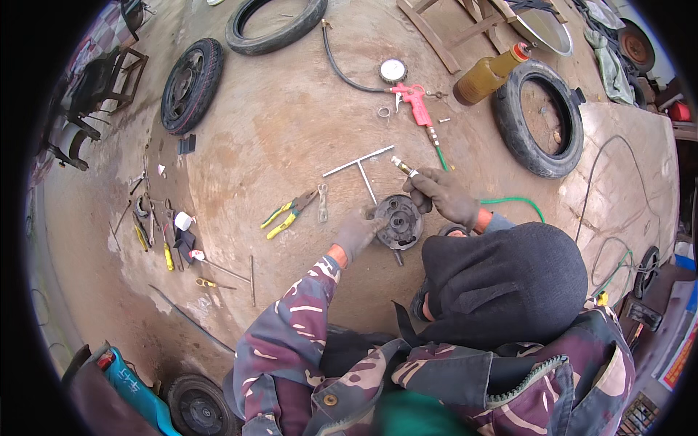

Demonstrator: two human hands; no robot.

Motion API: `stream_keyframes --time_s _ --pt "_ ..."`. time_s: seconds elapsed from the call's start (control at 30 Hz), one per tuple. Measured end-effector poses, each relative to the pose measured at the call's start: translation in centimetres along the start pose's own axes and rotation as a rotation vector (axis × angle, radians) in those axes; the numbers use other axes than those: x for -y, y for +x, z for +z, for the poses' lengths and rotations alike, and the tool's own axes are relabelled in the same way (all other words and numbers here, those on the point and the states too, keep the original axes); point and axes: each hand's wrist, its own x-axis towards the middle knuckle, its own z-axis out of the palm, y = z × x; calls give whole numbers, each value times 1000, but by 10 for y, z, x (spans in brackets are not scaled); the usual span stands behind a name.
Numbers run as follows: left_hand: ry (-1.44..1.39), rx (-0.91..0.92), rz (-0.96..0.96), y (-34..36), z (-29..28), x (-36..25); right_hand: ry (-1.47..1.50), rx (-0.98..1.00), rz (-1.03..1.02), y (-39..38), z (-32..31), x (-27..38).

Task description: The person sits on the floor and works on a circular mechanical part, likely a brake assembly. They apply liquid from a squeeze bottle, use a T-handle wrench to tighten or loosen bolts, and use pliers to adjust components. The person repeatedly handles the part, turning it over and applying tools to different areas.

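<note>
My gloved right hand (443,195) holds a small cylindrical metal fitting (403,167) with a pale tip, above a round dark metal hub part (398,225) lying on the ground. My gloved left hand (356,232) grips the hub part's left side. Just beyond them lies a silver T-handle wrench (359,163). Yellow-handled pliers (287,216) and a small flat metal piece (322,206) lie to the left. A red inflator gun (416,106) with a gauge and hoses lies beyond the wrench.
Tyres (534,163) and a wheel (189,87) lie around the work spot. A bottle of yellowish liquid (476,85) stands at the back right. Scattered tools (169,254) are at the left, a wooden frame (436,43) behind, a green hose (509,200) at right.
</note>
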Motion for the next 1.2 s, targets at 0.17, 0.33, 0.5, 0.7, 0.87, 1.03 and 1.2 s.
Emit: stream_keyframes --time_s 0.17,0.33,0.5,0.7,0.87,1.03,1.2 --pt "-45 -351 173 -30 -59 -52 -60 43 -22 10 17 15" --pt "-169 -399 352 -58 -91 -77 -228 69 -97 21 37 40" --pt "33 -481 287 -73 -84 -76 -268 82 -62 25 55 45" --pt "101 -543 337 -73 -78 -71 -251 104 -31 28 63 40" --pt "335 -608 347 -69 -74 -71 -320 85 -38 27 65 45" --pt "229 -533 305 -67 -72 -74 -254 61 81 24 65 53" --pt "370 -538 476 -67 -62 -76 -131 127 91 30 58 45"
